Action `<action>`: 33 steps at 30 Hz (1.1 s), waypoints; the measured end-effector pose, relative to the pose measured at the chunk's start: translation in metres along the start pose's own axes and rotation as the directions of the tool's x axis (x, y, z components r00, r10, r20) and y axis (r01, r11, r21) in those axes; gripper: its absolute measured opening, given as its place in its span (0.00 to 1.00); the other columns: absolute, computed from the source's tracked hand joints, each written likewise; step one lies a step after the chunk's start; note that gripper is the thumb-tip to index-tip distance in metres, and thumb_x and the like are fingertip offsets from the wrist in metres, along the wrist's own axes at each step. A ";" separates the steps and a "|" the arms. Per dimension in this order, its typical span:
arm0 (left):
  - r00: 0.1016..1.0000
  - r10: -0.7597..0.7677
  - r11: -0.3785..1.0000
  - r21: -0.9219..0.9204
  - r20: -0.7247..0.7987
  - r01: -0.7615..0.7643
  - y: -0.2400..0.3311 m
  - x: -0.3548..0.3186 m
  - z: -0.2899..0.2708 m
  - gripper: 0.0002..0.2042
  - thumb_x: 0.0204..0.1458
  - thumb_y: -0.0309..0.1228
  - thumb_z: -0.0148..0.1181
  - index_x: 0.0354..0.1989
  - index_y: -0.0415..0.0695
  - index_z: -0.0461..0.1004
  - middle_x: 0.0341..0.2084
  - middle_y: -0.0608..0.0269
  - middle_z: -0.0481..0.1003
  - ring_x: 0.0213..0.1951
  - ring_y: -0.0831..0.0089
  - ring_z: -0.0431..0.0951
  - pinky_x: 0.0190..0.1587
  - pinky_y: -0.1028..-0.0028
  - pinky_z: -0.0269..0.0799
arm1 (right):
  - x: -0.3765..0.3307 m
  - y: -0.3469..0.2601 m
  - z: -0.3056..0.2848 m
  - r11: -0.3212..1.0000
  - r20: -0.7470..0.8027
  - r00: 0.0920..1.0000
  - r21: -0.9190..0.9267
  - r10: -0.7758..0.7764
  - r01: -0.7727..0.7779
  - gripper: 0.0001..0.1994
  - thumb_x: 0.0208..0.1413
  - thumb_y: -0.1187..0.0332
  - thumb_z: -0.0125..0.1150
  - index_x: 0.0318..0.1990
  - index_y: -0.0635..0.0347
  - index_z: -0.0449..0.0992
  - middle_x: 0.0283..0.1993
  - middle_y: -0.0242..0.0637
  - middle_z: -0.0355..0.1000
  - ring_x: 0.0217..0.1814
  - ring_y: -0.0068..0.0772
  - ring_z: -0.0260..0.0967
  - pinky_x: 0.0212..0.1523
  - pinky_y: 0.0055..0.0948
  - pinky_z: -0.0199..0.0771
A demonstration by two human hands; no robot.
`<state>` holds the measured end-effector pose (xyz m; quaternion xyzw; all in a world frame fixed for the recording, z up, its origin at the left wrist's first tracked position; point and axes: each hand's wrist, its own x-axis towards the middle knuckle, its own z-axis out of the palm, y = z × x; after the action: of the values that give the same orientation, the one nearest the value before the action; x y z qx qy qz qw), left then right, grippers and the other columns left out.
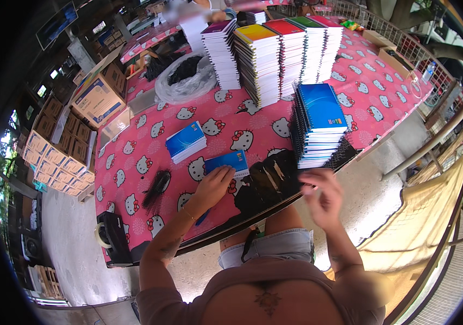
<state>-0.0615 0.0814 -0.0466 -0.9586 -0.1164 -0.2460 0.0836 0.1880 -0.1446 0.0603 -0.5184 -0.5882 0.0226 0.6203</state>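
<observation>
A small blue-covered notebook (227, 161) lies near the table's front edge. My left hand (215, 184) is closed over its lower edge, fingers pressed on the cover. A short stack of blue-covered pads (188, 142) sits just beyond it. My right hand (325, 198) hovers off the table edge, its fingers curled and smeared by motion; whether it holds anything does not show. Nearest to it stands a tall stack of blue spiral notebooks (323, 108) with black coils. A bunch of black spiral coils (157, 189) lies to the left of my left hand.
Tall stacks of spiral notebooks with purple, yellow (257, 33), red and green covers stand at the back. A clear plastic bag (180, 92) holds black coils. A black tape dispenser (113, 238) sits at the front left corner. Cardboard boxes (98, 100) are piled left of the pink table.
</observation>
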 end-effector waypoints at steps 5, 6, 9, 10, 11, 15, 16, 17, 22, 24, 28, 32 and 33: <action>0.987 -0.071 0.994 -0.091 -0.145 0.059 0.039 0.052 -0.032 0.20 0.46 0.22 0.60 0.51 0.37 0.74 0.40 0.54 0.75 0.42 0.58 0.78 0.46 0.62 0.77 | -0.003 0.043 0.065 0.995 0.112 0.990 0.027 0.091 -0.094 0.19 0.50 0.76 0.71 0.51 0.63 0.77 0.47 0.46 0.76 0.49 0.41 0.76 0.49 0.33 0.74; 0.985 -0.079 0.991 -0.118 -0.155 0.061 0.046 0.059 -0.037 0.20 0.46 0.22 0.59 0.51 0.37 0.74 0.39 0.54 0.75 0.42 0.57 0.78 0.46 0.61 0.76 | -0.006 0.051 0.075 0.983 0.104 0.983 0.080 0.154 -0.163 0.19 0.50 0.76 0.71 0.51 0.62 0.77 0.46 0.45 0.77 0.47 0.40 0.77 0.48 0.32 0.75; 0.992 -0.082 0.960 -0.275 -0.092 0.054 0.062 0.062 -0.041 0.16 0.50 0.23 0.61 0.49 0.39 0.74 0.39 0.55 0.77 0.40 0.56 0.79 0.45 0.61 0.76 | -0.022 0.077 0.087 0.928 0.197 0.925 0.119 0.326 -0.353 0.17 0.49 0.76 0.72 0.48 0.61 0.77 0.40 0.42 0.78 0.41 0.36 0.77 0.43 0.31 0.75; 0.994 -0.080 0.945 -0.322 -0.069 0.054 0.062 0.061 -0.042 0.15 0.51 0.22 0.61 0.49 0.39 0.75 0.39 0.55 0.78 0.40 0.56 0.79 0.45 0.61 0.76 | -0.027 0.088 0.084 0.908 0.250 0.894 0.106 0.371 -0.406 0.16 0.49 0.76 0.72 0.47 0.61 0.77 0.37 0.42 0.78 0.38 0.35 0.77 0.42 0.30 0.75; 0.974 -0.166 0.931 -0.350 -0.153 0.104 0.058 0.060 -0.044 0.14 0.55 0.24 0.61 0.50 0.39 0.75 0.39 0.53 0.79 0.41 0.55 0.79 0.45 0.59 0.76 | -0.035 0.097 0.080 0.929 0.244 0.903 0.020 0.354 -0.370 0.13 0.49 0.77 0.72 0.43 0.61 0.78 0.32 0.39 0.78 0.32 0.30 0.76 0.38 0.29 0.74; 0.749 -0.629 0.768 -0.021 -0.208 0.640 -0.021 -0.020 -0.062 0.11 0.56 0.29 0.62 0.45 0.38 0.77 0.38 0.49 0.77 0.40 0.50 0.78 0.44 0.56 0.76 | -0.053 0.114 0.076 0.844 0.291 0.861 0.230 0.416 -0.485 0.11 0.51 0.77 0.72 0.41 0.61 0.78 0.36 0.35 0.80 0.37 0.20 0.72 0.40 0.24 0.71; 0.637 -0.754 0.638 0.052 -0.161 0.768 -0.034 -0.044 -0.067 0.12 0.56 0.31 0.62 0.45 0.38 0.77 0.37 0.48 0.77 0.41 0.49 0.78 0.44 0.55 0.76 | -0.053 0.111 0.077 0.813 0.300 0.857 0.295 0.419 -0.501 0.11 0.51 0.77 0.72 0.41 0.61 0.78 0.37 0.34 0.80 0.38 0.19 0.72 0.41 0.23 0.70; 0.505 -0.852 0.490 0.128 -0.137 0.862 -0.046 -0.064 -0.071 0.13 0.55 0.32 0.63 0.44 0.37 0.77 0.37 0.48 0.77 0.41 0.48 0.78 0.44 0.55 0.76 | -0.048 0.110 0.077 0.786 0.303 0.859 0.359 0.412 -0.503 0.10 0.51 0.77 0.72 0.40 0.61 0.78 0.38 0.33 0.79 0.39 0.18 0.72 0.43 0.22 0.70; 0.587 -0.773 0.520 0.288 -0.242 0.804 -0.048 -0.127 -0.058 0.07 0.58 0.26 0.59 0.40 0.36 0.75 0.35 0.45 0.76 0.38 0.45 0.78 0.39 0.54 0.76 | -0.035 0.109 0.086 0.700 0.416 0.778 0.360 0.471 -0.617 0.09 0.53 0.82 0.66 0.39 0.63 0.75 0.45 0.34 0.78 0.45 0.19 0.71 0.48 0.23 0.70; 0.558 -0.775 0.519 0.204 -0.296 0.830 -0.045 -0.121 -0.065 0.06 0.59 0.25 0.57 0.42 0.37 0.74 0.34 0.46 0.75 0.37 0.45 0.78 0.38 0.55 0.76 | -0.030 0.086 0.094 0.589 0.350 0.785 0.523 0.511 -0.616 0.09 0.53 0.83 0.65 0.39 0.64 0.75 0.45 0.35 0.77 0.47 0.20 0.72 0.49 0.25 0.70; 0.610 -0.660 0.630 0.120 -0.438 0.767 -0.020 -0.070 -0.083 0.08 0.61 0.26 0.57 0.46 0.37 0.72 0.29 0.50 0.73 0.32 0.46 0.77 0.36 0.57 0.75 | -0.038 0.101 0.089 0.738 0.440 0.795 0.346 0.417 -0.579 0.10 0.56 0.81 0.64 0.46 0.63 0.77 0.44 0.34 0.77 0.49 0.22 0.72 0.53 0.25 0.70; 0.595 -0.799 0.547 -0.512 -0.084 0.662 0.037 -0.027 -0.072 0.12 0.67 0.31 0.50 0.52 0.36 0.70 0.37 0.47 0.75 0.37 0.54 0.80 0.38 0.63 0.74 | -0.044 0.111 0.087 0.740 0.494 0.780 0.341 0.384 -0.580 0.12 0.58 0.80 0.63 0.49 0.63 0.78 0.43 0.32 0.77 0.47 0.22 0.72 0.51 0.23 0.69; 0.508 -0.858 0.328 -0.686 0.071 0.650 0.060 -0.016 -0.065 0.13 0.69 0.33 0.48 0.52 0.35 0.70 0.39 0.47 0.76 0.39 0.57 0.80 0.39 0.65 0.74 | -0.044 0.109 0.087 0.739 0.501 0.767 0.317 0.401 -0.594 0.11 0.58 0.79 0.63 0.49 0.63 0.78 0.43 0.33 0.77 0.47 0.21 0.71 0.51 0.23 0.69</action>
<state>-0.0885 0.0072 -0.0048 -0.7024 -0.4488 -0.4235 -0.3549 0.1729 -0.0690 -0.0641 -0.4814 -0.5151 0.4349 0.5601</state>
